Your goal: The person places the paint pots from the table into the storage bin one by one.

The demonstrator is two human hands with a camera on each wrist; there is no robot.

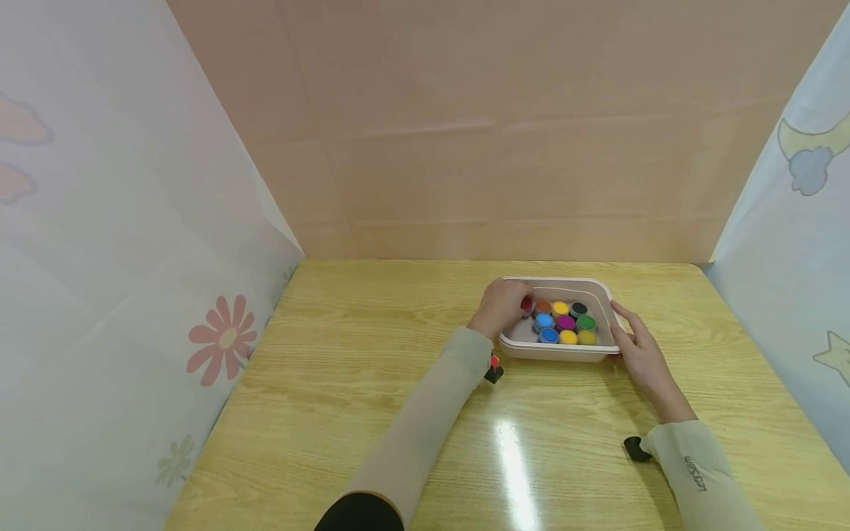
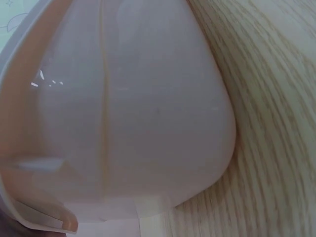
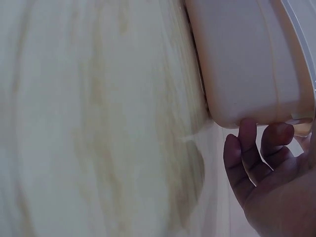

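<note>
A pale pink plastic basin (image 1: 551,355) stands on the table, with several small round pots of different colours inside. My left hand (image 1: 502,307) reaches over its left rim, fingertips pinching a red pot (image 1: 527,304) at the left of the group; the hand partly hides that pot. At the opposite end, my right hand (image 1: 640,354) grips the basin's right rim. In the right wrist view, its curled fingers (image 3: 248,136) lie against the basin's outer end wall. The left wrist view is mostly filled by the basin's side (image 2: 158,108).
Blue pots (image 1: 544,321), a purple pot (image 1: 565,322), yellow pots (image 1: 567,337), a green pot (image 1: 586,322), a black pot (image 1: 579,308) and a brown pot (image 1: 542,307) sit close together. The wooden table (image 1: 372,354) meets a brown back wall (image 1: 425,177); patterned cloth (image 1: 133,258) hangs at both sides.
</note>
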